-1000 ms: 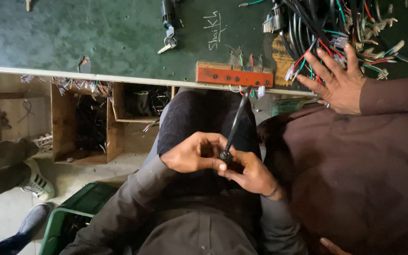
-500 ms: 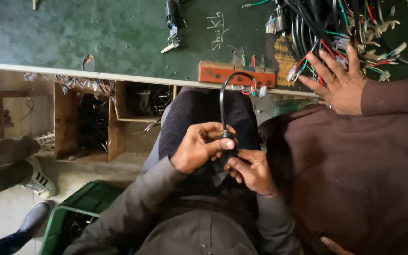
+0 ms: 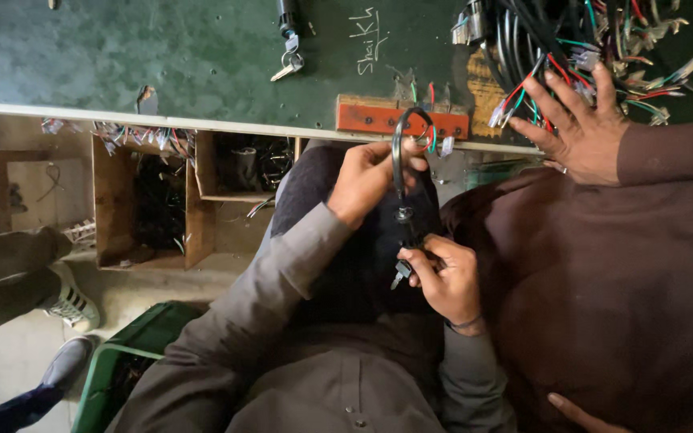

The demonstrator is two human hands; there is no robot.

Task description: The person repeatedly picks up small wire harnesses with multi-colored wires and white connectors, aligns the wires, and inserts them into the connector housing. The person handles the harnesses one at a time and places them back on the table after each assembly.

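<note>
While a green workbench [image 3: 162, 64] fills the top of the view, a seated person in a grey shirt works a black cable [image 3: 399, 156] over the lap, just below the bench's pale front edge. The cable is thin, dark and glossy; it arches up into a narrow loop whose top reaches the orange-red block [image 3: 366, 119] fixed at the bench edge, then runs straight down past a small round fitting to a metal-tipped end. The left hand [image 3: 366, 176] is closed around the cable near the loop, fingers curled over it, just below the bench. The right hand [image 3: 447, 281] sits lower, farther from the bench, with thumb and fingers pinched together on the cable's lower end, where a small silvery piece sticks out. Right of the block, a neighbouring person in a brown sleeve spreads an open hand [image 3: 575, 132] on the bench edge, against a tangle of coloured wires [image 3: 595, 40]. A set of keys [image 3: 288, 64] lies on the bench top, left of the block. Below the bench's left part stands an open wooden crate [image 3: 150, 200], and a green bin [image 3: 134, 353] sits on the floor farther down.
</note>
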